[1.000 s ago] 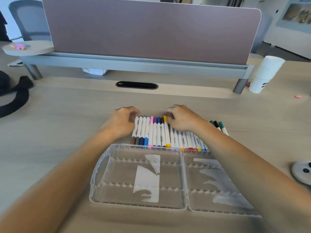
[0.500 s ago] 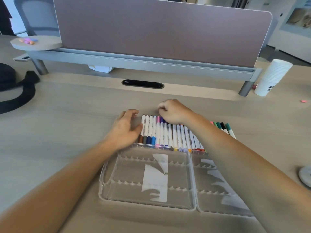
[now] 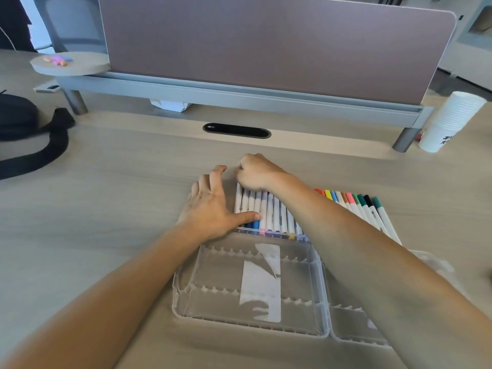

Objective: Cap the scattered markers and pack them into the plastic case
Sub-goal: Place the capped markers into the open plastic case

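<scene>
A row of capped white markers with coloured ends lies side by side on the desk just beyond the clear plastic case. The case lies open and flat, both halves showing empty slotted racks. My left hand rests flat at the row's left end, fingers spread, thumb pressed across the lowest marker ends. My right hand is curled in a loose fist on the far tips of the left markers. My right forearm hides the middle of the row; more markers show to its right.
A mauve divider screen on a grey rail stands across the back. A stack of white paper cups is at the back right, a black bag strap at the left, a cable slot behind the hands.
My left hand opened and slid down along the row's left side, its thumb now across the marker ends. My right hand shifted left onto the far tips. The view moved closer.
</scene>
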Motion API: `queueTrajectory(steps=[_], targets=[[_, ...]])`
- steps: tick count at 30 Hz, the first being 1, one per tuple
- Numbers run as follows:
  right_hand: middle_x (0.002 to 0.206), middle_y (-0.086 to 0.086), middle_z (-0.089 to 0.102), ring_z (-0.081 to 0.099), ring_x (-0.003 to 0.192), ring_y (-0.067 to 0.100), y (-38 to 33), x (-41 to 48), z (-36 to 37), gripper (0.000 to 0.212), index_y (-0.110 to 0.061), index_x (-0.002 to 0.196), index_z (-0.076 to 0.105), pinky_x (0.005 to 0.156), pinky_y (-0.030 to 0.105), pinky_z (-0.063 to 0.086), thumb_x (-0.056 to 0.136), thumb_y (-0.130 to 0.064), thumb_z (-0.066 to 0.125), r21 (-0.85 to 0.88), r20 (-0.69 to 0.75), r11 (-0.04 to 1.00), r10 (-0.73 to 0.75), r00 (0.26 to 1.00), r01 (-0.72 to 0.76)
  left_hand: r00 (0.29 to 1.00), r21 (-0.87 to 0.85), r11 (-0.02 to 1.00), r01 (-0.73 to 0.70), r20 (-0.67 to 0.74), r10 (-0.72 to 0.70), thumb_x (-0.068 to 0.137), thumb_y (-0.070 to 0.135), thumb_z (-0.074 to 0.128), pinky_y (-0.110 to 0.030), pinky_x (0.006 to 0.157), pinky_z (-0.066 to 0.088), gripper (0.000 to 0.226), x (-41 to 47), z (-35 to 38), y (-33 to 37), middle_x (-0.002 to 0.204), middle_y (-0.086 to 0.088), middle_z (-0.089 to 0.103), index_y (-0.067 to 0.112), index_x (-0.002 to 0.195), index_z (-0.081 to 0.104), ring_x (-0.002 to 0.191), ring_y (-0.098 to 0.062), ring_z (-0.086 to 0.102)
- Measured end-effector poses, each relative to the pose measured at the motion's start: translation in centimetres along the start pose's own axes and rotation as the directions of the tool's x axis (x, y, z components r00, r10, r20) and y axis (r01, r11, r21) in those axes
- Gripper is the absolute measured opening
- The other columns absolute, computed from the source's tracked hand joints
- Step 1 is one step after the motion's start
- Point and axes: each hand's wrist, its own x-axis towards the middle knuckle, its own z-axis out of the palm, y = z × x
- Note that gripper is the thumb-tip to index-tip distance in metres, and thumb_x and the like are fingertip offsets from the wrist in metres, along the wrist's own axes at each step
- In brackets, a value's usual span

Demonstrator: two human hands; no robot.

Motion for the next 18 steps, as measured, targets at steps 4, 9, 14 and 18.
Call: queueTrajectory(steps=[4, 9, 14, 18], targets=[[0.071, 0.003, 0.062, 0.061, 0.064, 0.021, 0.14, 0.52, -0.12, 0.034, -0.012, 0.079, 0.058, 0.054, 0.026, 0.039, 0.098, -0.032, 0.038, 0.098, -0.056, 0.994, 0.043, 0.998, -0.037, 0.999, 0.016, 1.0, 0.023, 0.028, -0.023, 0.054, 0.09, 0.059, -0.046, 0.11, 0.035, 0.12, -0.01, -0.38, 0.36, 0.143, -0.01, 0.036, 0.028, 0.145, 0.013, 0.131, -0.029, 0.037], [0.058, -0.002, 0.045, 0.043, 0.059, 0.019, -0.02, 0.53, -0.18, 0.034, -0.018, 0.064, 0.043, 0.055, 0.03, 0.031, 0.097, -0.024, 0.04, 0.178, -0.049, 0.984, 0.031, 0.998, -0.022, 0.999, -0.008, 1.0, 0.023, 0.032, -0.022, 0.057, 0.087, 0.061, -0.046, 0.11, 0.036, 0.116, -0.16, -0.64, 0.44, 0.145, -0.007, 0.038, 0.028, 0.146, 0.015, 0.132, -0.027, 0.037], [0.062, -0.001, 0.054, 0.049, 0.062, 0.018, -0.17, 0.3, -0.19, 0.036, -0.018, 0.067, 0.058, 0.062, 0.03, 0.04, 0.098, -0.029, 0.044, 0.109, -0.01, 0.993, -0.039, 0.999, 0.04, 0.999, 0.005, 1.0, 0.007, 0.045, -0.007, 0.06, 0.087, 0.059, -0.045, 0.11, 0.036, 0.113, -0.19, -0.53, 0.38, 0.145, -0.005, 0.042, 0.025, 0.145, 0.018, 0.132, -0.027, 0.036], [0.071, 0.001, 0.059, 0.054, 0.067, 0.02, 0.13, 0.22, -0.21, 0.035, -0.016, 0.076, 0.064, 0.058, 0.028, 0.039, 0.099, -0.032, 0.043, 0.015, 0.019, 0.999, -0.032, 0.999, 0.031, 0.999, 0.008, 1.0, 0.001, 0.037, -0.001, 0.062, 0.086, 0.058, -0.045, 0.109, 0.036, 0.109, -0.17, -0.51, 0.32, 0.142, -0.005, 0.044, 0.024, 0.144, 0.02, 0.13, -0.028, 0.037]])
